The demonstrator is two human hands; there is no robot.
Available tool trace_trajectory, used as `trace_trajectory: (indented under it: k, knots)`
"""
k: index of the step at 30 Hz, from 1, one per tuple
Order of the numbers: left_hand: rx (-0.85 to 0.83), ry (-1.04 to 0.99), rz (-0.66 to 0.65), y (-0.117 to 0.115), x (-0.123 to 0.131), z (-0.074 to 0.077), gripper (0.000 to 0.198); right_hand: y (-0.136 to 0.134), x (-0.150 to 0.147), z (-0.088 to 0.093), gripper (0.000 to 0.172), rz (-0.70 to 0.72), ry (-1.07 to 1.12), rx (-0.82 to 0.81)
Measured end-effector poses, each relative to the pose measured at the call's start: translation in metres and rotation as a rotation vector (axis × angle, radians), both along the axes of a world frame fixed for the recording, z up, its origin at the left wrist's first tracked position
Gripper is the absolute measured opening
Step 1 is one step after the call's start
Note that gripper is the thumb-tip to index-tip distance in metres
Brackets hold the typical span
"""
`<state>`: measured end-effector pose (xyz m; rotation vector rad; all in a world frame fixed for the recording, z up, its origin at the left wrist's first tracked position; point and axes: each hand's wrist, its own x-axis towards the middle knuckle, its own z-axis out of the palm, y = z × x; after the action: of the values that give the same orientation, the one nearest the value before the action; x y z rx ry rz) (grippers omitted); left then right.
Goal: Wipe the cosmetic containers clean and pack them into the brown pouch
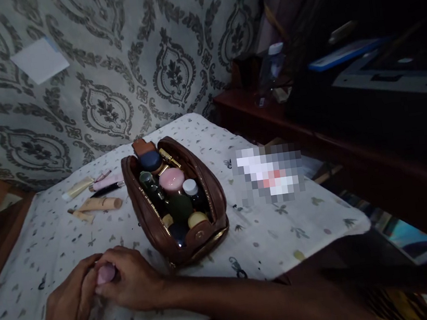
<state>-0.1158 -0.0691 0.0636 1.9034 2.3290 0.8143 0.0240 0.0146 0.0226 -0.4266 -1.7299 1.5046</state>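
Observation:
Near the front left of the table, my left hand (68, 297) and my right hand (135, 280) are closed together around a small pink item (105, 273). Only its rounded pink end shows between the fingers, so I cannot tell its kind. Just beyond my right hand stands a brown toiletry bag (146, 218), unzipped. Inside it are a pink-lidded jar (172, 180), a white-capped bottle (191, 187), a dark blue round item (150, 161), a gold tube (170, 158), a green bottle (147, 179) and a yellow-topped item (197, 219).
Left of the bag lie a beige tube (103, 203), a smaller tube (81, 215), a black pen-like item (107, 189) and a cream tube (79, 188). A blurred-out item (270, 171) is on the right. The patterned tablecloth (286, 234) ends beside a dark red shelf (255, 115).

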Motion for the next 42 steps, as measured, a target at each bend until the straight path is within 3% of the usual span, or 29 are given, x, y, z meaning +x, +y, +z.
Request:
trace_trajectory:
  k: [6, 11, 16, 19, 22, 28, 32, 35, 38, 42]
  knots:
    - [0.023, -0.084, 0.174, -0.006, -0.018, 0.001, 0.043, -0.001, 0.006, 0.006, 0.022, -0.032, 0.073, -0.093]
    - [0.126, -0.246, 0.421, 0.002, -0.011, 0.010, 0.042, -0.006, 0.004, 0.004, 0.018, 0.023, 0.129, -0.275]
    - [0.343, -0.795, 0.547, 0.015, 0.005, 0.014, 0.029, -0.011, -0.002, 0.001, 0.026, 0.113, 0.207, -0.417]
    - [0.502, -1.135, 0.570, 0.025, 0.013, 0.011, 0.026, -0.013, -0.002, 0.000, 0.024, 0.071, 0.149, -0.328]
    - [0.602, -1.395, 0.626, 0.031, 0.020, 0.007, 0.025, -0.012, 0.003, -0.001, 0.015, -0.030, 0.062, -0.121]
    - [0.504, -1.784, 0.662, 0.022, 0.040, 0.009, 0.033, -0.010, 0.009, -0.002, 0.015, -0.039, -0.006, 0.118]
    - [0.523, -1.820, 0.583, 0.015, 0.054, 0.019, 0.045, -0.009, 0.014, 0.005, 0.014, -0.056, 0.009, 0.206]
    - [0.549, -1.774, 0.553, 0.012, 0.063, 0.025, 0.040, -0.009, 0.021, 0.017, 0.013, -0.096, 0.045, 0.234]
    - [0.573, -1.655, 0.447, 0.008, 0.075, 0.025, 0.024, -0.008, 0.039, 0.033, 0.016, -0.193, 0.120, 0.258]
    - [0.461, -1.383, 0.239, 0.000, 0.095, 0.025, 0.027, -0.001, 0.085, 0.061, 0.031, -0.313, 0.200, 0.322]
